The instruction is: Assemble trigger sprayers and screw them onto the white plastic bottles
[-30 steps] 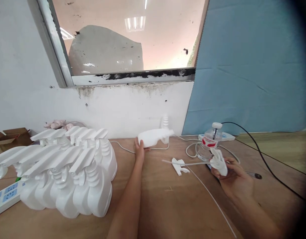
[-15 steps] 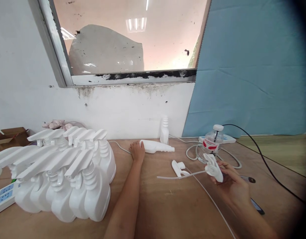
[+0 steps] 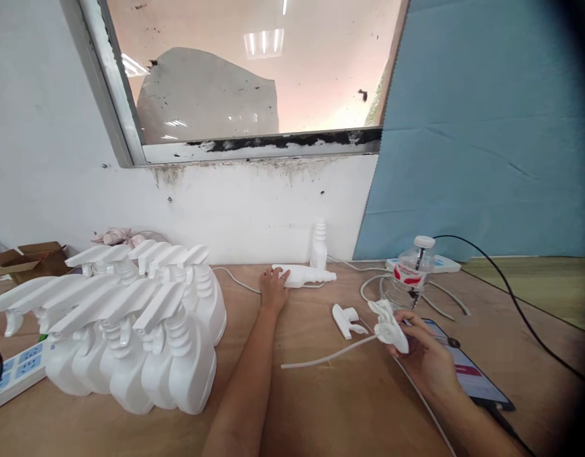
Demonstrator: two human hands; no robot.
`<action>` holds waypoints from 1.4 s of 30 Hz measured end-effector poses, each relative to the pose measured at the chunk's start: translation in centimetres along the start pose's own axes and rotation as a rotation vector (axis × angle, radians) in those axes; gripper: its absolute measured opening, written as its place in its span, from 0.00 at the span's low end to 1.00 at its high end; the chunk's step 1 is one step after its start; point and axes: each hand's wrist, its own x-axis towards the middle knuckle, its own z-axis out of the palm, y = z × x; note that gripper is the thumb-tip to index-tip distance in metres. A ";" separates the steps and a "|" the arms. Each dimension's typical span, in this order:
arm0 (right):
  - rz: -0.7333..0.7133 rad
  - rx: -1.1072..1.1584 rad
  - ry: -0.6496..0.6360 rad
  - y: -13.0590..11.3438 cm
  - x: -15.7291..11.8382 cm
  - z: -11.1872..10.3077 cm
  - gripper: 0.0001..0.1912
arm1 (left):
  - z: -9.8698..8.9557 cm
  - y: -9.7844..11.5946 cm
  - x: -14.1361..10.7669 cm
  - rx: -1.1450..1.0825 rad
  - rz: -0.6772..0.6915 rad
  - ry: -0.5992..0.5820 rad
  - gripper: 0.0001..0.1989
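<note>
My left hand [image 3: 274, 291] reaches across the table, its fingers closed over the base of a white spray bottle [image 3: 307, 275] that lies on its side, neck to the right. In my right hand [image 3: 423, 349] is a white trigger sprayer head [image 3: 390, 330], pinched between the fingers. Its thin dip tube [image 3: 321, 361] sticks out to the left above the table. A second trigger sprayer head [image 3: 348, 321] lies on the wood just left of it. Behind the lying bottle stands an upright white bottle [image 3: 319, 246] with no sprayer head.
Several white spray bottles with heads [image 3: 187, 362] stand in a cluster at left, beside a power strip [image 3: 23, 368]. A clear water bottle [image 3: 409, 276], cables and a phone [image 3: 473, 374] are at right. A cardboard box [image 3: 30, 261] sits at the far left.
My left hand has shifted right, and its fingers now lie over the bottle's base. My right hand has brought the sprayer head left and slightly down, uncovering more of the phone.
</note>
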 end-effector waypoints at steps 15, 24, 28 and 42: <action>0.119 -0.064 -0.298 3.9 -2.8 2.8 0.08 | 3.1 0.3 1.6 -0.296 -0.426 0.211 0.15; 0.145 -0.033 -0.217 4.3 -2.7 3.2 0.08 | 7.7 4.0 4.3 -0.286 -0.479 0.176 0.17; 0.165 -0.015 -0.242 4.8 -2.6 3.0 0.08 | 8.5 4.4 5.2 -0.273 -0.482 0.165 0.18; 0.160 0.017 -0.311 4.3 -3.3 3.3 0.11 | 5.3 4.9 -0.1 -0.609 -0.374 0.117 0.10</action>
